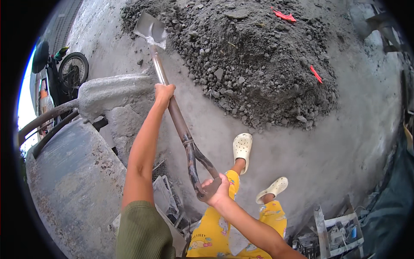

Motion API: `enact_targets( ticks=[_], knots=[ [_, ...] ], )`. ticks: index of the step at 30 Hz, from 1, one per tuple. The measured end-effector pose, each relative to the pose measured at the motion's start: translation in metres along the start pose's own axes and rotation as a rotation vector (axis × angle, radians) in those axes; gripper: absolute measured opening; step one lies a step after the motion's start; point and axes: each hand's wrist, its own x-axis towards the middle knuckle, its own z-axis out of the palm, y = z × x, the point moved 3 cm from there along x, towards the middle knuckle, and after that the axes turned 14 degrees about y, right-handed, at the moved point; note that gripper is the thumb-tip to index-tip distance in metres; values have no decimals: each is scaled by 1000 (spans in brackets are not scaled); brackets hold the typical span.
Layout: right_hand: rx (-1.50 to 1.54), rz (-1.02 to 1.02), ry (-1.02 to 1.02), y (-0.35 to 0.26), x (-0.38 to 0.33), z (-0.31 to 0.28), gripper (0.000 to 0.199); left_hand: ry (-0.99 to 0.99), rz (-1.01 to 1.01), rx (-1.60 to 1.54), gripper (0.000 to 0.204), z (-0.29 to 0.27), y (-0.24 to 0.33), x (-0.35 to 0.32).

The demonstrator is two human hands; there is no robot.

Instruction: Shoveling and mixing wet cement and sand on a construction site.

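Note:
A long-handled shovel [176,113] slants across the view, its metal blade [151,29] at the far left edge of a heap of grey sand and gravel [254,60]. Partway up the shaft, my left hand [164,93] is wrapped around it. My right hand [219,191] grips the forked D-shaped handle at the near end, close to my yellow trousers. Little or no material shows on the blade. Whether the blade touches the ground is hard to tell.
On the left stands a cement-crusted wheelbarrow [77,172] with bent tube handles. Behind it is a parked motorcycle [71,73]. Two red strips, one being this piece [283,15], lie on the heap. Scrap and a wooden frame [340,233] sit at the lower right, beside a dark tarp [388,220].

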Motion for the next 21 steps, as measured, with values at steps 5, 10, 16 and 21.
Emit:
enact_targets(
  ticks=[5,10,16,21],
  knots=[
    [41,-298,-99,-28,-101,-65,37,-257,-388,-389,14,-12,-43,-94],
    [-124,-818,-190,-48,-145,-145,33,-503,-822,-772,16,11,-97,-191],
    [-462,-1362,-200,-32,-163,-125,31,-690,-1116,-987,16,50,-103,-200],
    [-283,-1231,-194,-26,-121,-42,28,-765,-1095,-1066,14,73,-83,-99]
  ],
)
